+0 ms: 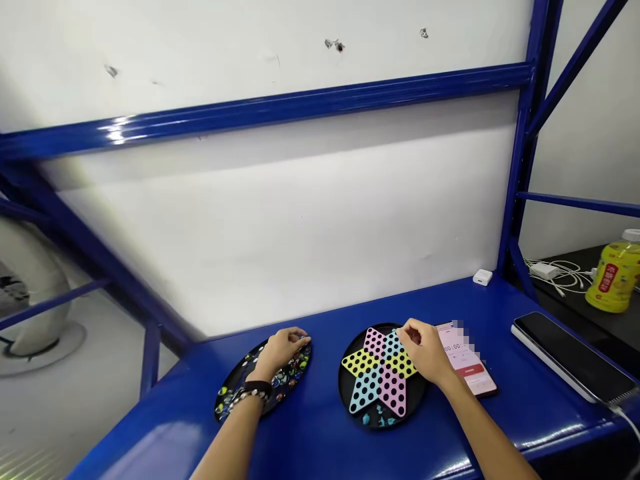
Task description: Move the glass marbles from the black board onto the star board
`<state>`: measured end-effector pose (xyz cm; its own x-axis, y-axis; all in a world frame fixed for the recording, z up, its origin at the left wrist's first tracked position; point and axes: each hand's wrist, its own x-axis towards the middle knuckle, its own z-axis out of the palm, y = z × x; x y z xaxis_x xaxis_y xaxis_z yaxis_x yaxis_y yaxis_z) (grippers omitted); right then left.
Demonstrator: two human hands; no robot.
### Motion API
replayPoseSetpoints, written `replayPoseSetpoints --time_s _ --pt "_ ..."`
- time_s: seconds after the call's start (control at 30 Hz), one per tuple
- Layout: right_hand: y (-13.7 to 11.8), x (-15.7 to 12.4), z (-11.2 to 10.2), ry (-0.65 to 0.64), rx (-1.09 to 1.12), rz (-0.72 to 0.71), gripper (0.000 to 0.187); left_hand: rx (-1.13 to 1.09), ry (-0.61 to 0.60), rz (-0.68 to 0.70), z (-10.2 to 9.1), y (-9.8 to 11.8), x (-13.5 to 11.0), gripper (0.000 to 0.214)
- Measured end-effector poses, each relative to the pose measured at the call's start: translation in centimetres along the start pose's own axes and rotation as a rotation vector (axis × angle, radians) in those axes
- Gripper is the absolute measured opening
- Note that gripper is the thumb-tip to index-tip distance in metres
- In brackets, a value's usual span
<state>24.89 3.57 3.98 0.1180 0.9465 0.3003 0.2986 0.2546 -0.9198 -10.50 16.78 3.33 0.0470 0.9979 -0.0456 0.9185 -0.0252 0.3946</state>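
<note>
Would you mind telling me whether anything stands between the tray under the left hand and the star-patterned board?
Nothing visible does: only blue tabletop lies between the dark tray and the star-patterned board. The left hand is over the tray, while the right hand hides part of the board's far right edge.

star board (381, 364): pink, yellow, light-blue sections, black dots. tray (345, 391): black. table (320, 433): blue. bottle (620, 287): yellow, red label (608, 278).

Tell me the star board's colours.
The star board is pink, yellow and light blue, dotted black; see head view.
</note>
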Motion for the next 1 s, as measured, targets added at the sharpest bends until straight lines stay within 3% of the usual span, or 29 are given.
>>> replayPoseSetpoints --time_s 0.17,0.3,0.4,0.5,0.6,0.87,1.0 --pt "0.0 -0.2 -0.6 0.060 0.039 0.011 0.037 0.165 0.022 -0.011 -1.7 1.6 -0.6 0.031" --pt "0.0 -0.8 -0.8 0.112 0.052 0.038 0.037 0.039 0.118 0.048 -2.0 4.4 -3.5 0.037" --pt "0.0 -1.0 -0.7 0.101 0.013 0.041 0.036 -0.152 0.108 0.205 -0.2 8.0 -8.2 0.041" --pt "-0.1 -0.8 -0.5 0.098 -0.013 0.036 0.037 -0.231 -0.100 0.323 2.4 11.3 -13.3 0.034" --pt "-0.4 -0.8 -0.2 0.119 -0.006 0.038 0.038 -0.241 -0.185 0.376 4.3 12.8 -16.2 0.025" --pt "-0.4 -2.1 0.3 0.063 -0.041 0.077 0.041 -0.327 -0.148 0.478 5.0 11.8 -17.2 0.019" --pt "0.0 -2.6 -0.3 0.060 -0.091 0.095 0.039 -0.269 0.038 0.413 4.4 9.0 -16.3 0.028"
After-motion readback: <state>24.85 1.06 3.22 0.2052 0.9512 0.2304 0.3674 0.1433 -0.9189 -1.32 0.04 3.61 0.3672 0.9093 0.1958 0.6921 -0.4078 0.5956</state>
